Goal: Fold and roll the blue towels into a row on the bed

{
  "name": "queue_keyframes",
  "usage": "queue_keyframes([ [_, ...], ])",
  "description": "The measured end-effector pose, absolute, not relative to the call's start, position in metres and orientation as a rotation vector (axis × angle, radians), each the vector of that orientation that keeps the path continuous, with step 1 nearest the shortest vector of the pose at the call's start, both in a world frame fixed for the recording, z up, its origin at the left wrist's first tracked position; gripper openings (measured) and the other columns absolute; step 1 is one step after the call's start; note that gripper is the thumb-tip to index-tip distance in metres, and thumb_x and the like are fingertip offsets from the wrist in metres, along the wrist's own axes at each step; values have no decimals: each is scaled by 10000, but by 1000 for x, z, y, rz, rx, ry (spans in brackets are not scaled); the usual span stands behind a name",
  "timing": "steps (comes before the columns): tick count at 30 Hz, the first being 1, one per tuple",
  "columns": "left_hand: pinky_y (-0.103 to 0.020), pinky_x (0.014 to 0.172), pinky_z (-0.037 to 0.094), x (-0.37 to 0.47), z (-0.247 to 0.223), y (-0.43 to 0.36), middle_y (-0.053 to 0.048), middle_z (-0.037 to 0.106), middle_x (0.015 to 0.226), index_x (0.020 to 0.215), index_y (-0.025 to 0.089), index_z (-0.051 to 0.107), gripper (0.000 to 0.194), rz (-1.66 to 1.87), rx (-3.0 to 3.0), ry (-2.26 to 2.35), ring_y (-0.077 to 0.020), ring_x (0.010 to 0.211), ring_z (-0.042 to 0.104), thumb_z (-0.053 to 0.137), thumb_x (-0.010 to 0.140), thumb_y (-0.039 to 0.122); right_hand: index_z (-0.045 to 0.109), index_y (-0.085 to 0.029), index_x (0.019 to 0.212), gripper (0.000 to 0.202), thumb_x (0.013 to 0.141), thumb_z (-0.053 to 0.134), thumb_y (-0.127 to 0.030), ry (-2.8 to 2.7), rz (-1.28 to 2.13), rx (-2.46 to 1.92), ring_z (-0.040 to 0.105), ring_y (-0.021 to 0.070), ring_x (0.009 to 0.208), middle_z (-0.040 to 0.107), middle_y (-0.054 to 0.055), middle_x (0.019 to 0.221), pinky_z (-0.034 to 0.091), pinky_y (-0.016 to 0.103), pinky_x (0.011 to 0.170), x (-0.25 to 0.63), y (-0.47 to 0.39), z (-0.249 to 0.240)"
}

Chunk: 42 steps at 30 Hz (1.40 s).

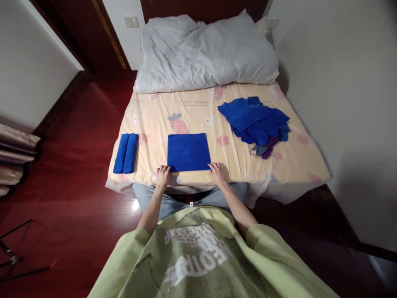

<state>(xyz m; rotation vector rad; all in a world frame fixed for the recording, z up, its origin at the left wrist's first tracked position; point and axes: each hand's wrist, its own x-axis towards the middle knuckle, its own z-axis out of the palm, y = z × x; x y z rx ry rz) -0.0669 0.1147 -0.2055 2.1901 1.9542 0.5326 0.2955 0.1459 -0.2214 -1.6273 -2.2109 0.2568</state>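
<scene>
A blue cloth point(189, 152), perhaps a towel, lies flat as a rectangle near the front edge of the bed. My left hand point(163, 176) is at its near left corner, with the fingers closed on the edge. At the near right corner, my right hand point(216, 172) pinches the cloth between thumb and fingers. Two rolled blue cloths point(125, 153) lie side by side to the left. Over on the right is a loose heap of blue cloths point(254, 120), with a purple piece point(269, 148) at its near side.
The bed has a yellow patterned sheet point(149, 120). A bunched grey-white quilt point(207, 54) lies across the head end. Along the right runs a wall point(341, 82). On the red floor point(68, 165) at the lower left, thin black stand legs point(14, 258) show.
</scene>
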Motion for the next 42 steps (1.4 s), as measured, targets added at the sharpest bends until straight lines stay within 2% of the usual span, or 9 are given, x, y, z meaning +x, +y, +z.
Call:
queue_keyframes([
  [3,-518,960,406,-69,-197,119,-171,722,1070,1083,207,732,263,456,2265,1939,-376,1113,582,573,880,152,743,-213,1227,420,897,520,-79,-2270,230,-1655,593,293,1108,715,131,1188,450,437,959,294,150,-215],
  [7,-524,944,411,-79,-193,108,-180,729,1073,1141,200,737,307,404,2319,1879,-373,1090,593,541,909,152,760,-226,1191,392,921,517,-80,-2299,237,-1635,593,289,1091,718,127,1147,438,428,949,303,137,-207],
  [12,-479,942,435,-88,-205,77,-137,736,1113,1213,232,724,346,403,2354,1755,-325,1080,597,541,926,172,753,-233,1190,388,906,540,-77,-2303,371,-1541,596,280,1081,702,112,1107,461,429,979,316,105,-209],
  [18,-411,949,504,-89,-219,71,-103,718,1102,1207,215,725,366,653,2101,1744,-268,1044,593,493,929,166,747,-228,1127,371,879,513,-81,-2029,627,-1476,628,249,1051,671,96,1114,528,410,970,319,105,-224],
  [23,-392,946,521,-90,-220,82,-102,712,1071,1143,200,727,292,789,1906,1723,-258,1044,599,516,954,268,731,-196,999,189,902,586,-271,-1859,774,-1510,637,234,906,664,103,1011,551,368,823,324,120,-238],
  [27,-388,881,529,-86,-218,93,-97,699,895,1119,170,705,339,783,1723,1862,-268,967,615,531,970,420,646,-201,775,334,944,544,-471,-1797,723,-1681,589,211,782,640,82,840,505,320,753,319,129,-239],
  [30,-381,890,519,-83,-216,106,-106,710,905,1101,159,696,353,775,1641,1929,-271,982,626,491,981,420,573,-216,673,422,974,479,-497,-1775,699,-1839,579,199,744,629,66,764,466,294,729,312,137,-235],
  [36,-361,832,513,-81,-211,129,-111,734,912,1066,152,698,303,575,1569,1999,-265,898,674,515,957,367,693,-192,764,451,993,474,-513,-1714,793,-2146,642,203,714,706,77,777,433,275,666,303,149,-227],
  [42,-367,901,497,-80,-205,128,-104,741,1002,1119,202,669,238,509,1633,2040,-287,1068,644,546,953,321,774,-179,901,444,985,520,-533,-1673,812,-2221,707,234,831,770,114,917,464,275,694,301,150,-221],
])
